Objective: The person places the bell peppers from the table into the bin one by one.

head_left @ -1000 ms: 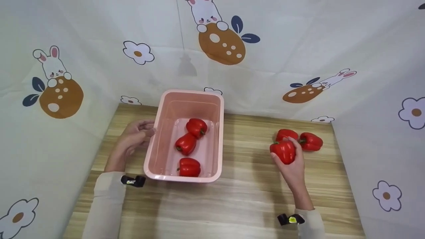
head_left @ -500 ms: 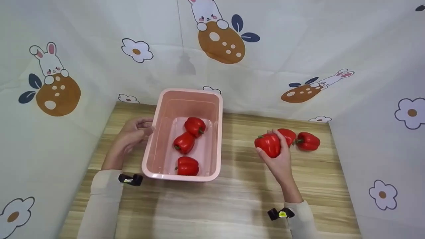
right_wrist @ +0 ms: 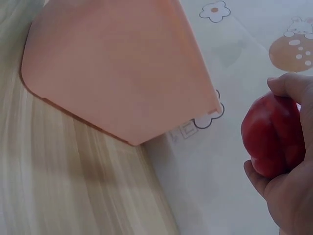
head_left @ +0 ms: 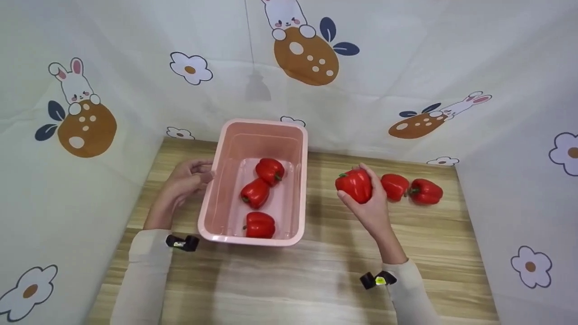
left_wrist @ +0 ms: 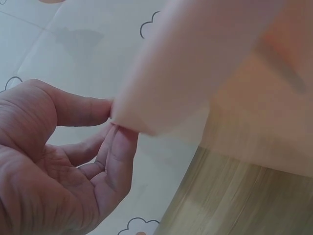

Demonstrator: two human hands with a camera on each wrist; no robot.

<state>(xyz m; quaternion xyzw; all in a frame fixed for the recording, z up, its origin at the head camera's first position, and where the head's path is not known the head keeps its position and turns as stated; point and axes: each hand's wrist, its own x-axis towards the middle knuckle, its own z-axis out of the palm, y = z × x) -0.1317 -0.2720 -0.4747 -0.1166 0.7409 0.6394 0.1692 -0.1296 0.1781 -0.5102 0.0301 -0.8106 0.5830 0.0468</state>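
Observation:
A pink plastic bin stands on the wooden table with three red bell peppers inside, one of them a front pepper lying near the close wall. At the bin's left rim, my left hand pinches the edge between thumb and fingers; the left wrist view shows the thumb and fingertips meeting at the rim. My right hand grips another red bell pepper, its green stem facing left, held in the air to the right of the bin. The right wrist view shows this pepper between thumb and fingers.
Two more red bell peppers lie at the right, a nearer pepper and an outer pepper. A cloth printed with rabbits and flowers walls the wooden table at the back and both sides.
My right hand has carried its pepper leftward and slightly up, away from the two peppers at the right. My left hand stays at the bin's rim.

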